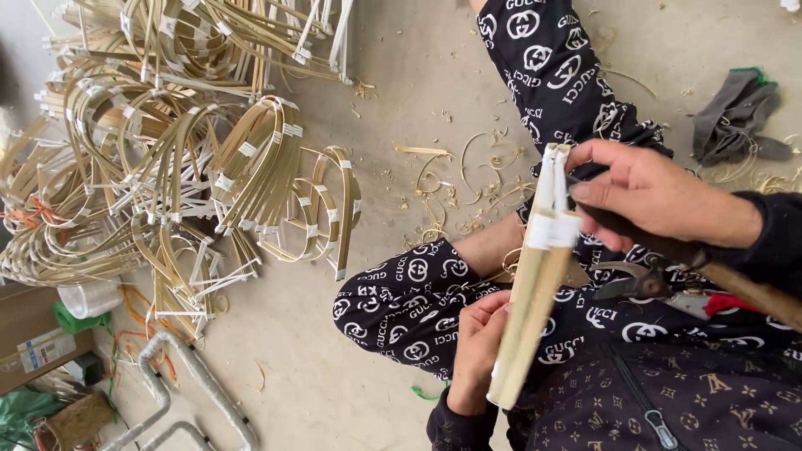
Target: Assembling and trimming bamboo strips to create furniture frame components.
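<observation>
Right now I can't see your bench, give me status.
Left hand grips the taped bamboo strip bundle. Right hand holds a knife at its top. Pruning shears on lap.

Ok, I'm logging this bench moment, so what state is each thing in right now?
Bundle of bamboo strips: taped together, held tilted between both hands.
Left hand: gripping the bundle's lower end.
Right hand: closed on a dark-handled tool, at the bundle's top end.
Pruning shears: lying on the lap, jaws closed.
Bent taped strip bundles: piled on the floor.
Grey cloth: crumpled on the floor.
</observation>
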